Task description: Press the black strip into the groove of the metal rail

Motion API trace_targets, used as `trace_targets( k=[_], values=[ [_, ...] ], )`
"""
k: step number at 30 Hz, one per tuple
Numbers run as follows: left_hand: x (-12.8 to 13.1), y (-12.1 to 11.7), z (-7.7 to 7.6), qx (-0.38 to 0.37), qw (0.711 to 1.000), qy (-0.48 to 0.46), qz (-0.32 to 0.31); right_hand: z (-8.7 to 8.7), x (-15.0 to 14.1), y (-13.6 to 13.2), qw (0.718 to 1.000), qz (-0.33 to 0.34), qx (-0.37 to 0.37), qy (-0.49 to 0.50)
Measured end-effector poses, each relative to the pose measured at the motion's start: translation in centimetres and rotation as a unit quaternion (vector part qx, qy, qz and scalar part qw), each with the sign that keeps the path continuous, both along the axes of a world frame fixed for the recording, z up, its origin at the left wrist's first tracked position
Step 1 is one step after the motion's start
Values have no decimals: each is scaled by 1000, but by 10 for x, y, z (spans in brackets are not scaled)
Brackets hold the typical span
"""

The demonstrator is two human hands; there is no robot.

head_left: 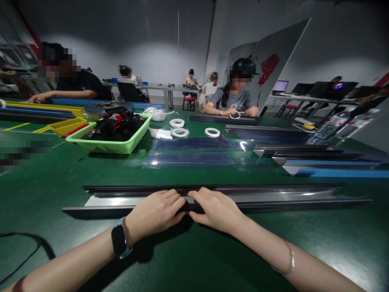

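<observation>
While the left hand (158, 211) and right hand (219, 209) pinch its middle, fingers bent, the long black strip (288, 205) lies on the table (194, 176) | I'd guess stiff, light, slick | hold both long sides

your hands (161, 209) cover the middle of the black channel profile (273, 206), so the fingertips' exact grip can't be told. the lower frame edge cuts off both your forearms (75, 255). the dark items in the green basket (121, 146) are too jumbled to name.
</observation>
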State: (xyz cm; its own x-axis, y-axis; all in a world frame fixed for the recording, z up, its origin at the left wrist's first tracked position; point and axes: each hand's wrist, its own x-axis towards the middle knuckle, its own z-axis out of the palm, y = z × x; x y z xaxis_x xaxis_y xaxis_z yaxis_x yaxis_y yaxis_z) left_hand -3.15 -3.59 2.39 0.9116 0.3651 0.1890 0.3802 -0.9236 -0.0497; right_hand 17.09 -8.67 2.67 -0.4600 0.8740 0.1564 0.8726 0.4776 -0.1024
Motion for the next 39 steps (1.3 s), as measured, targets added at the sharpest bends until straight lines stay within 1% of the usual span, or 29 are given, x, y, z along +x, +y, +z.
trace_targets(
  k=[3,6,8,12,14,17,19,23,27,29,32,34,39],
  values=[
    [0,-1,-1,-5,1000,14,13,1,1,0,1000,5,-17,-9],
    [-1,-2,1,-30,998,29,39,3,2,-1,999,-12,-24,18],
    [-1,-2,4,-51,997,25,49,4,3,-2,999,-19,-30,31],
    [-2,-1,8,-82,994,-5,69,6,4,-2,999,-2,-46,19],
    [-3,0,8,-93,993,-1,73,6,3,-2,999,-2,-47,22],
    [-4,0,8,-109,991,21,74,7,3,-3,998,-18,-47,44],
    [-5,0,8,-118,990,21,79,8,4,-3,997,-14,-55,49],
    [-4,1,10,-135,988,10,76,8,4,-2,997,2,-74,29],
    [-4,1,11,-144,987,36,65,9,5,-3,996,-19,-69,62],
    [-4,1,11,-147,987,28,66,9,5,-3,995,-18,-72,71],
    [-5,-1,12,-151,986,1,65,10,6,-2,995,-1,-82,48],
    [-4,-1,12,-150,987,0,61,10,6,-2,996,3,-83,41],
    [-3,-1,11,-136,989,29,56,7,6,-2,994,-30,-70,82]
  ],
)
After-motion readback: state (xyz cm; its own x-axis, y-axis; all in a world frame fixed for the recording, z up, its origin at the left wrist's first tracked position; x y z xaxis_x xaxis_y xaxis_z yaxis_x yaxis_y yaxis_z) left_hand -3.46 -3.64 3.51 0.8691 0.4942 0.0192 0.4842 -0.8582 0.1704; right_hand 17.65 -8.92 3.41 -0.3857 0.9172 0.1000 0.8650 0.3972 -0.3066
